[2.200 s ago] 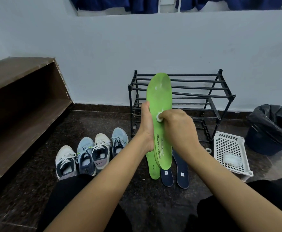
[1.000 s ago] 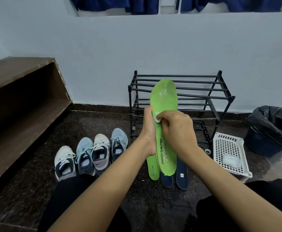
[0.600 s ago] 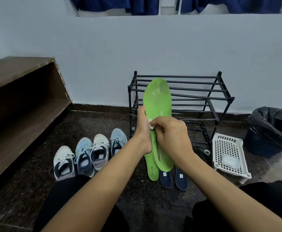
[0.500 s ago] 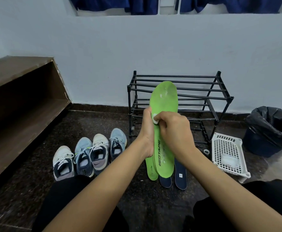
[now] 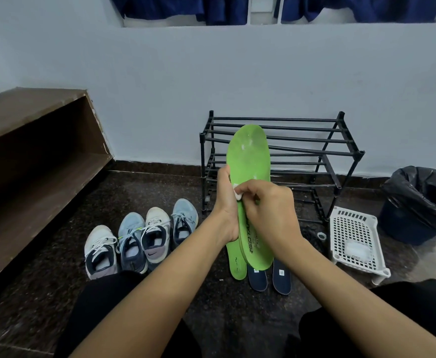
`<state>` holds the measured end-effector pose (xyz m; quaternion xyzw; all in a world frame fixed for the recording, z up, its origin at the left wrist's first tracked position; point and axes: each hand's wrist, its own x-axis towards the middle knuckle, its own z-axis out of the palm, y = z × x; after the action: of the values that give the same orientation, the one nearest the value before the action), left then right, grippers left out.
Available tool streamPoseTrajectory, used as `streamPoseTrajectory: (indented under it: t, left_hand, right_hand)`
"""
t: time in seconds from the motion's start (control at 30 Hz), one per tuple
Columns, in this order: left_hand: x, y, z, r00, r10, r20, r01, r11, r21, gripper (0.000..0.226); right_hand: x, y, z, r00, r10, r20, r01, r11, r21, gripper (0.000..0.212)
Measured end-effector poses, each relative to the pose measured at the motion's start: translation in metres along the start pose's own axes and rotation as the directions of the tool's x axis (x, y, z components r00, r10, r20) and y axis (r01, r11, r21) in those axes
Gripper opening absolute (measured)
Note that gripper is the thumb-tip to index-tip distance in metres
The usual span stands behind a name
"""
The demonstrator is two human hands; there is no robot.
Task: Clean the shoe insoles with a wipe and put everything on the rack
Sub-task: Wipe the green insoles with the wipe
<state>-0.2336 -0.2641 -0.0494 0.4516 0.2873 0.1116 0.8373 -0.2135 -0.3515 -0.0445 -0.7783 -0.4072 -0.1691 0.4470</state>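
My left hand [image 5: 226, 202] grips a green insole [image 5: 249, 156] by its left edge and holds it upright in front of the black rack [image 5: 341, 151]. My right hand [image 5: 268, 210] pinches a small white wipe [image 5: 237, 192] against the insole's middle. A second green insole [image 5: 236, 264] and two dark blue insoles [image 5: 280, 276] lie on the floor below, partly hidden by the held one. The rack's shelves hold nothing.
Several sneakers [image 5: 142, 239] stand in a row on the dark floor at left. A white plastic basket [image 5: 353, 236] with a white pack inside sits right of the rack, a black-lined bin [image 5: 423, 202] beyond it. A wooden bench [image 5: 30, 156] runs along the left.
My right hand has rubbed the wipe back and forth across the insole's middle while the insole tilted slightly side to side in my left hand. Nothing else moved.
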Motion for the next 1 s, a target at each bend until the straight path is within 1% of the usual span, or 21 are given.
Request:
streamPoseTrajectory:
  t: [0.1,0.17,0.23,0.37,0.5,0.57,0.67,0.77,0.83,0.9,1.0]
  left_hand:
    - [-0.001,-0.010,0.005,0.999,0.012,0.052,-0.015,0.998,0.053,0.059]
    - [-0.002,-0.013,0.008,0.999,0.002,0.051,-0.006,0.997,0.079,0.059]
    - [0.000,-0.013,0.007,0.999,0.002,0.044,-0.006,0.996,0.088,0.057]
    - [0.004,-0.002,0.000,1.000,0.016,0.021,-0.017,0.999,0.038,0.063]
    - [0.006,0.012,-0.006,1.000,0.028,-0.006,-0.028,1.000,-0.012,0.061]
    - [0.006,0.009,-0.005,0.999,0.041,-0.004,-0.041,0.999,-0.009,0.061]
    - [0.003,-0.001,0.002,0.998,0.061,0.019,-0.061,0.997,0.041,0.060]
    - [-0.002,-0.008,0.010,0.998,0.039,0.054,-0.043,0.996,0.078,0.055]
    - [-0.003,-0.008,0.011,0.998,0.023,0.060,-0.028,0.996,0.090,0.054]
    - [-0.003,-0.004,0.010,0.998,0.008,0.059,-0.012,0.997,0.072,0.057]
    - [0.001,0.004,0.006,1.000,0.026,0.009,-0.027,1.000,0.013,0.060]
  right_hand:
    - [0.009,0.006,-0.005,1.000,0.016,-0.023,-0.017,0.999,-0.034,0.024]
    - [0.013,0.009,-0.007,0.997,0.062,-0.039,-0.063,0.998,-0.005,0.024]
    - [0.011,0.008,-0.006,0.997,0.061,-0.042,-0.061,0.998,-0.004,0.023]
    - [0.004,0.002,0.002,1.000,0.023,-0.017,-0.024,1.000,-0.021,0.024]
    - [-0.003,-0.001,0.009,1.000,0.006,0.008,-0.006,0.999,-0.038,0.025]
    - [-0.003,0.000,0.009,1.000,0.009,0.020,-0.009,0.999,-0.032,0.025]
    - [0.005,0.006,0.003,1.000,0.013,0.011,-0.013,0.999,-0.039,0.025]
    - [0.013,0.012,-0.002,0.998,0.049,-0.035,-0.051,0.997,-0.065,0.024]
    - [0.013,0.013,-0.003,0.997,0.070,-0.041,-0.072,0.995,-0.065,0.024]
    - [0.011,0.011,-0.002,0.998,0.049,-0.026,-0.051,0.995,-0.090,0.024]
    - [0.005,0.007,0.002,1.000,0.003,0.018,-0.001,0.994,-0.108,0.025]
